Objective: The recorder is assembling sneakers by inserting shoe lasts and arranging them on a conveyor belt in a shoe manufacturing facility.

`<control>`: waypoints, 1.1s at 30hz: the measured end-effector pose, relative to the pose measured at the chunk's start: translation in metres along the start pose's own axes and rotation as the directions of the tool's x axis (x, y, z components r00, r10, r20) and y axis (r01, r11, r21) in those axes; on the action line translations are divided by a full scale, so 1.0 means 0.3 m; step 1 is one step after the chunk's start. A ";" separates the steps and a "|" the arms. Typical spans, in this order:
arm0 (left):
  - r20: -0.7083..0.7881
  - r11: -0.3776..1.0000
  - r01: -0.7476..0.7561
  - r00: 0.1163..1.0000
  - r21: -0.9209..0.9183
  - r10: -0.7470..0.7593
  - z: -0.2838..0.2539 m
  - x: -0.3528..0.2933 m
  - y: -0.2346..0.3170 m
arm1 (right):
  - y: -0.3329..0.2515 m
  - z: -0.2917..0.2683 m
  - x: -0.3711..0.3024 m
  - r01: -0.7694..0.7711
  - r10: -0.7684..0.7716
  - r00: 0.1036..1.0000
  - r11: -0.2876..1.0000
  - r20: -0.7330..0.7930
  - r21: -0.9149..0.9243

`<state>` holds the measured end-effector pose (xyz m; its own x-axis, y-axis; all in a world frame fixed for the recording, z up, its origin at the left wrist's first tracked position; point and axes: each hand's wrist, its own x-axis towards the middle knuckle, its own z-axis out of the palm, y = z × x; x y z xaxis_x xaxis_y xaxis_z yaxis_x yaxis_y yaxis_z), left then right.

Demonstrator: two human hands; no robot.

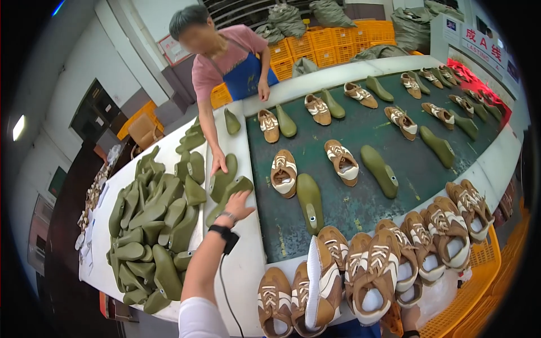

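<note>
My left hand (239, 206) reaches from the lower edge onto the white table and is closed over a green shoe last (239, 185); its fingertips are partly hidden. Another green last (224, 176) lies just beyond, under a co-worker's hand (218, 160). My right hand (412, 316) shows only in part at the lower edge, behind a row of brown and white sneakers (372, 273); its fingers are hidden. Within that row, one sneaker (324, 281) is tipped so its white sole shows. A large heap of green lasts (152, 219) is to the left of my left forearm.
On the green conveyor belt (349, 214), brown sneakers (283, 173) and green lasts (310, 203) lie in rows. The co-worker (234, 62) in a blue apron stands across the table. An orange crate (473, 276) stands at the lower right. A black cable (225, 293) hangs from my left wrist.
</note>
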<state>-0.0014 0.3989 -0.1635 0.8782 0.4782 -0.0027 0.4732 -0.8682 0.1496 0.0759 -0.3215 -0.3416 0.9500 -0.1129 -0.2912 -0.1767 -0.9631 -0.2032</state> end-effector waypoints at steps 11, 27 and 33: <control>-0.096 0.952 0.304 0.949 0.035 -0.300 -0.095 -0.055 0.060 | 0.091 0.033 -0.045 0.072 -0.071 0.990 0.997 -0.124 0.010; 0.216 0.885 -0.460 0.859 -0.077 0.465 -0.085 -0.142 0.150 | 0.129 0.102 0.011 0.094 -0.099 0.982 0.995 -0.162 -0.039; 0.264 0.644 -0.733 0.680 0.219 0.684 -0.147 -0.253 0.042 | 0.111 0.064 -0.044 0.063 -0.059 0.992 0.997 -0.111 0.038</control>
<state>-0.0652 0.3575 -0.1178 0.9392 -0.3034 -0.1606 -0.3235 -0.9388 -0.1181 0.0524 -0.3474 -0.3625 0.9814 -0.0826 -0.1730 -0.1259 -0.9584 -0.2562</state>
